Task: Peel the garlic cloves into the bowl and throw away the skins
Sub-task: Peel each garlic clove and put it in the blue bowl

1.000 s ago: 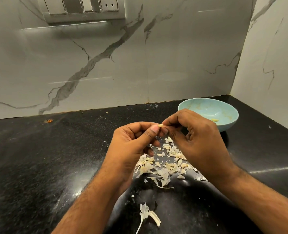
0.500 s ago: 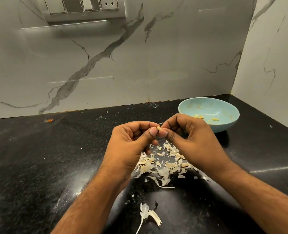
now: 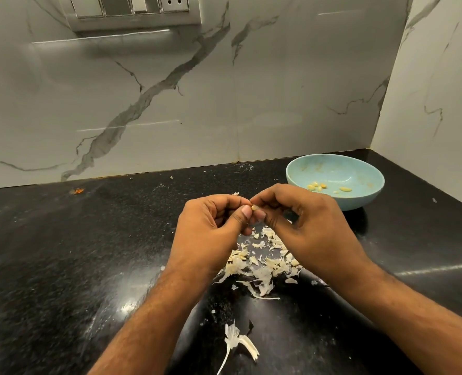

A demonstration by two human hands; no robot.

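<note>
I have both hands raised together over the middle of the dark surface (image 3: pixel 62 253). My left hand (image 3: pixel 211 234) and right hand (image 3: pixel 305 231) meet at the fingertips, both pinching one small garlic clove (image 3: pixel 254 207) between thumbs and forefingers, the other fingers curled in. The clove sits clear above the surface, just left of the bowl.

The blue bowl (image 3: pixel 359 201) stands to the right, near the back corner where the marble wall (image 3: pixel 170 104) meets the side wall (image 3: pixel 441 104); a few peeled cloves (image 3: pixel 316 186) lie in its bottom. My right hand is near its rim but apart from it.

Directly under my hands lies a scatter of skins (image 3: pixel 262 263), running toward my right wrist. A larger husk piece (image 3: pixel 238 343) lies alone closer to me, between my forearms. The surface stretches open to the left, with only specks and one small orange crumb (image 3: pixel 77 190) by the back wall. A switch panel (image 3: pixel 132 9) hangs high on the wall.
</note>
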